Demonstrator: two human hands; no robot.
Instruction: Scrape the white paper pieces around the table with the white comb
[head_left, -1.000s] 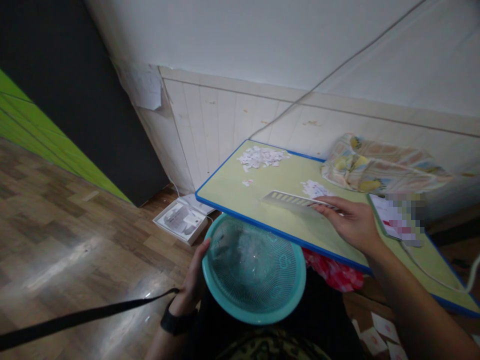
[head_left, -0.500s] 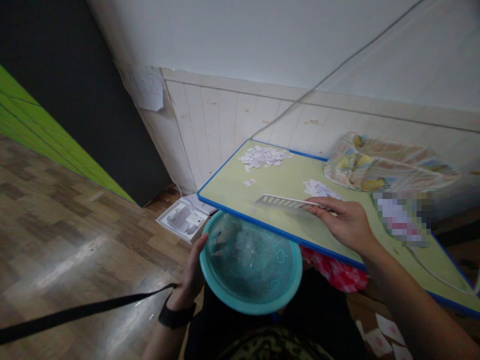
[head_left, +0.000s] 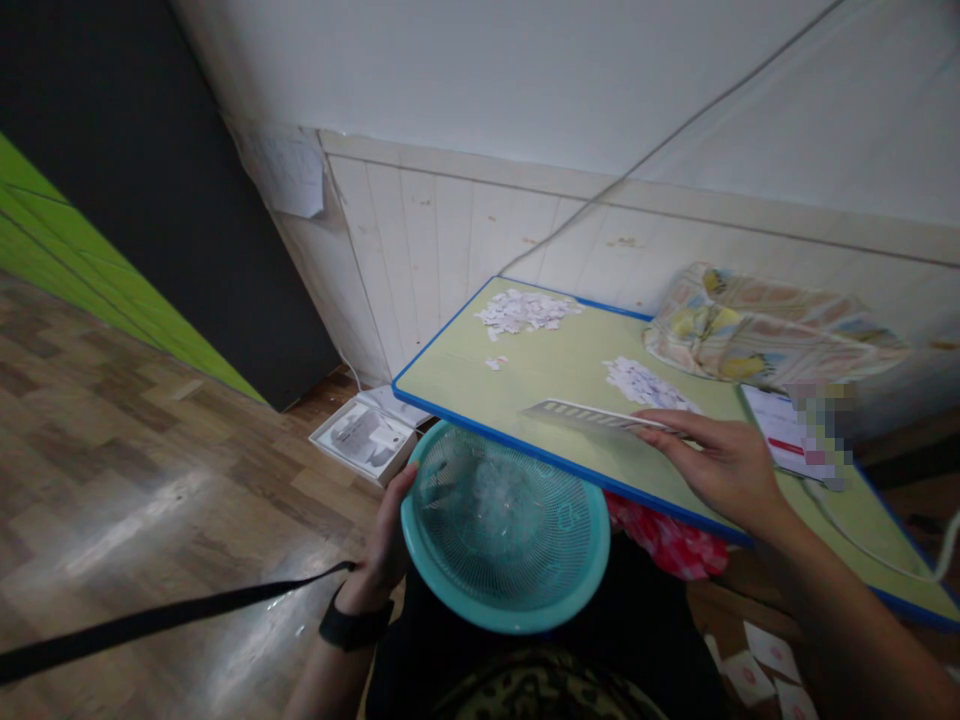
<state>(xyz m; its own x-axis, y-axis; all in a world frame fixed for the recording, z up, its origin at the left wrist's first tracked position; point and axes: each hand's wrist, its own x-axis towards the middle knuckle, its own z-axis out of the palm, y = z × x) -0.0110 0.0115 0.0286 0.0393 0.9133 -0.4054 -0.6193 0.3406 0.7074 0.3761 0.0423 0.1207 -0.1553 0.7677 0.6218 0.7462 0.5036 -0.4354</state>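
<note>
My left hand is closed on the left rim of a turquoise plastic colander, which sits over my lap under the table's front edge. Some clear, crumpled material lies in its bottom. In my right hand is a flat white slotted spatula, held above the yellow tabletop with its slotted end pointing left. Beyond the spatula lies a small pile of white paper scraps. Farther back is a larger pile of scraps, with a few loose bits in front of it.
A patterned cloth rests at the back of the table beside a phone-like device with a white cable. An open white box stands on the floor at left. Red checked fabric hangs below the table edge.
My right hand has moved a little to the right and down with the spatula, away from the smaller scrap pile. My left hand still holds the colander.
</note>
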